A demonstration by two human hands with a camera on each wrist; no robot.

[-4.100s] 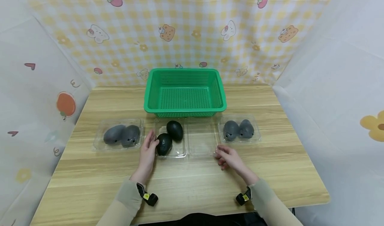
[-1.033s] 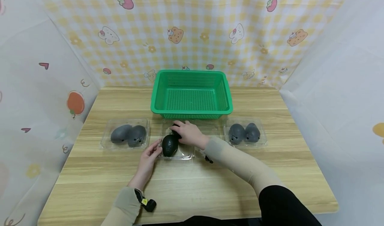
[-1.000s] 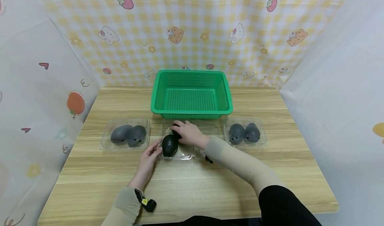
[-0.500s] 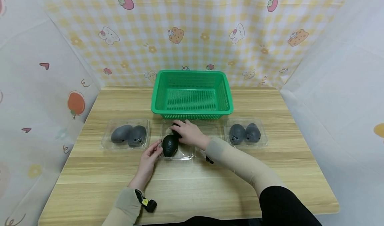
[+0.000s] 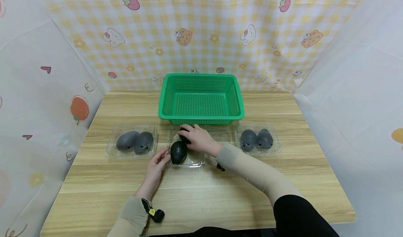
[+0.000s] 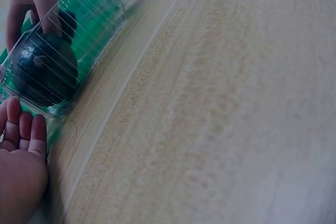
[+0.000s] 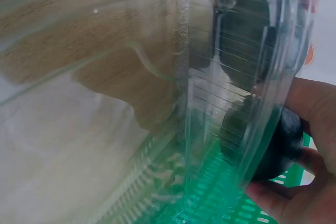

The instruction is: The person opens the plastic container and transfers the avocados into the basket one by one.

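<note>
My right hand (image 5: 199,138) reaches across the open clear plastic clamshell box (image 5: 192,165) and grips the far dark avocado (image 5: 184,138) in its left half. In the right wrist view, thumb and fingers curl round that avocado (image 7: 286,145) beside the clear wall. The second dark avocado (image 5: 178,153) lies nearer, in the front left of the same half. My left hand (image 5: 155,165) is at the box's left side, fingertips right at the wall. In the left wrist view its fingers (image 6: 25,127) are loosely straight and hold nothing.
Behind the box stands a green plastic basket (image 5: 201,121) with nothing in it. Closed clear boxes with two greyish avocados each stand at left (image 5: 108,152) and right (image 5: 277,148). The clamshell's lid (image 5: 223,134) lies flat to the right, partly under my right arm.
My right hand has come from the lid's right edge onto the far avocado, lately shifting slightly away from me with it. My left hand has drawn back from the near avocado to the box wall.
</note>
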